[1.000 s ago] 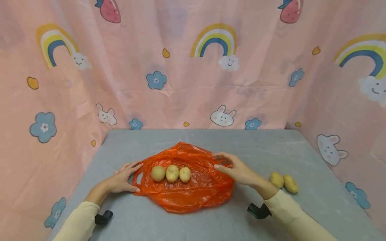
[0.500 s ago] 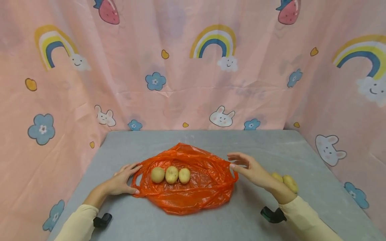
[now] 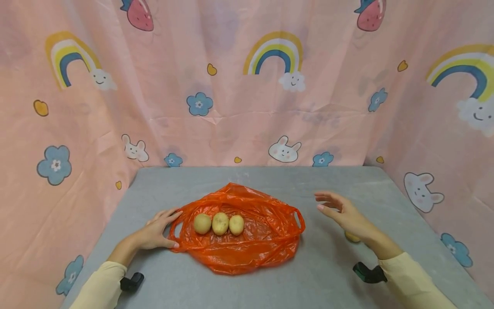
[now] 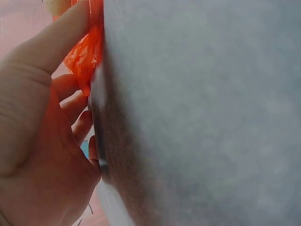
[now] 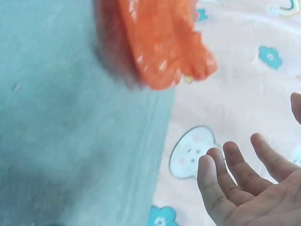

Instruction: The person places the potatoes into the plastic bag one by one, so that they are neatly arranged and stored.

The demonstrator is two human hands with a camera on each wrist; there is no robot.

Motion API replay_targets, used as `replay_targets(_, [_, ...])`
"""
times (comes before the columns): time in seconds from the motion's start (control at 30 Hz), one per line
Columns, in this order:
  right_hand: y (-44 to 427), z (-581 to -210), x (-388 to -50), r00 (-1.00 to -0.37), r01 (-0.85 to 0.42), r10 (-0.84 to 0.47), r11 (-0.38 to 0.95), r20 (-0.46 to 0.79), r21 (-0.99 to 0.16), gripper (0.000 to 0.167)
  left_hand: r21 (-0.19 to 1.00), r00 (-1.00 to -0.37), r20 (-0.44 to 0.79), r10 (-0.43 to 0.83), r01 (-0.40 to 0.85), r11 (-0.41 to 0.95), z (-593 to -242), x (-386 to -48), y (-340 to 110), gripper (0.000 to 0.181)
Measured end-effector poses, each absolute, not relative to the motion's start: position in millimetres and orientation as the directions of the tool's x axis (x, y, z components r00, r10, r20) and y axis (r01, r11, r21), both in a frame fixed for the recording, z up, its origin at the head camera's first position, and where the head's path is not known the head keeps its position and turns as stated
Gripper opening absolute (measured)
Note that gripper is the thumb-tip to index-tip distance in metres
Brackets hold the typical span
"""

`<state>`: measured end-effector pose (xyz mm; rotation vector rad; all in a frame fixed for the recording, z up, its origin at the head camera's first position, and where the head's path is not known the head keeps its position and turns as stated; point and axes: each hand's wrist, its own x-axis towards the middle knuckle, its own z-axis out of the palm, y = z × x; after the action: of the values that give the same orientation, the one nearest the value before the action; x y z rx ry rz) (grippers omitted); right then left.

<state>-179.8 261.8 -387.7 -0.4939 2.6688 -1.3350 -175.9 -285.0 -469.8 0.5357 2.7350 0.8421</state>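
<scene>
Pink printed curtain (image 3: 247, 128) is hung across the upper frame; grey table (image 3: 332, 182) is set below. Orange plastic bag (image 3: 239, 259) is laid open, lower centre. Left hand (image 3: 157, 230), lower left, is spread, fingertips and thumb touching the bag's handle end; no pinch can be confirmed. Right hand (image 3: 344, 213), lower right, is held apart from the bag, fingers loosely spread, nothing gripped. Three potatoes (image 3: 221, 224) are lined up inside, so filling is judged partly done. One potato (image 3: 351, 237), half hidden by right forearm (image 3: 380, 243), is left outside; others cannot be ruled out.
</scene>
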Motion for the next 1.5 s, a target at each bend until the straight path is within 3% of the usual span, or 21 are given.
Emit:
replay_targets(0.27, [287.1, -396.4, -180.9, -0.957, -0.155, -0.288, 0.610, -0.036, -0.777, 0.055, 0.575, -0.909, -0.120, 0.400, 0.265, 0.774, -469.0, -176.2, -285.3, 0.102])
replay_targets(1.03, [352.5, -418.8, -176.7, -0.963, -0.180, -0.267, 0.718, -0.026, -0.672, 0.053, 0.580, -0.909, -0.117, 0.401, 0.265, 0.770, -470.7, -176.2, -286.1, 0.102])
replay_targets(1.5, [376.6, -437.2, -177.9, -0.945, -0.156, -0.308, 0.725, -0.114, -0.670, 0.059, 0.578, -0.907, -0.112, 0.405, 0.272, 0.769, -472.8, -176.9, -288.1, 0.102])
